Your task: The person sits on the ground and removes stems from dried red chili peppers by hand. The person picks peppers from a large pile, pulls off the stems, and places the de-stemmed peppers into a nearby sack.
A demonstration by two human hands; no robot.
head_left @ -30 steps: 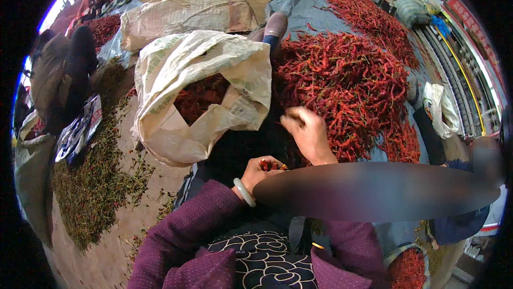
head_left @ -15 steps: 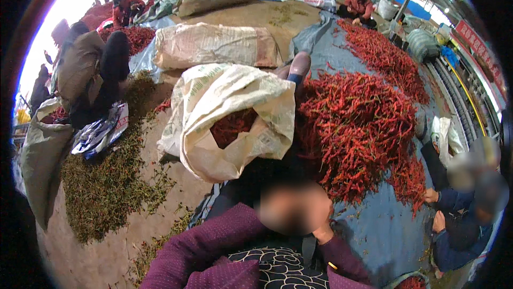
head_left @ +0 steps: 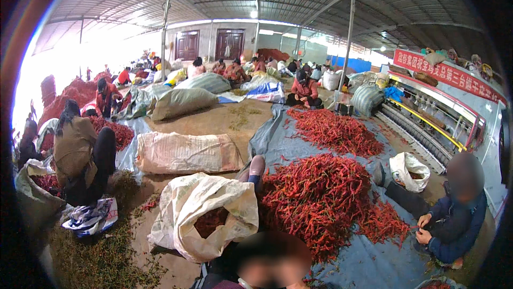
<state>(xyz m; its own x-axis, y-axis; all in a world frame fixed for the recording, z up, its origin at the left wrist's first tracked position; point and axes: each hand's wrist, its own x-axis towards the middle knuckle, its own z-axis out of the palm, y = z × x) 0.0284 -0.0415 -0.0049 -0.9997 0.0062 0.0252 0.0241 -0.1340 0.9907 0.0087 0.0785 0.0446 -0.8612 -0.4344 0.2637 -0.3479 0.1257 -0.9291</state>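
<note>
Both my hands are at the lower edge, close together, and a blur covers their fingers. My left hand (head_left: 256, 275) and my right hand (head_left: 292, 274) are just in front of an open white woven sack (head_left: 179, 211). Dark red chili peppers (head_left: 210, 222) show inside the sack's mouth. Right of it, a large heap of red chili peppers (head_left: 315, 198) lies on a blue tarp (head_left: 352, 267). Whether either hand holds a chili cannot be made out.
Green stems and scraps (head_left: 107, 262) litter the floor at left. A filled sack (head_left: 187, 152) lies beyond the open one. A co-worker (head_left: 454, 225) sits at right, another person (head_left: 83, 150) at left. A second chili heap (head_left: 336, 131) lies farther back, beside a long machine (head_left: 422, 123).
The view has tilted up, so the roof and far wall now show and my hands have dropped to the lower edge. The co-worker at right now has both hands close together.
</note>
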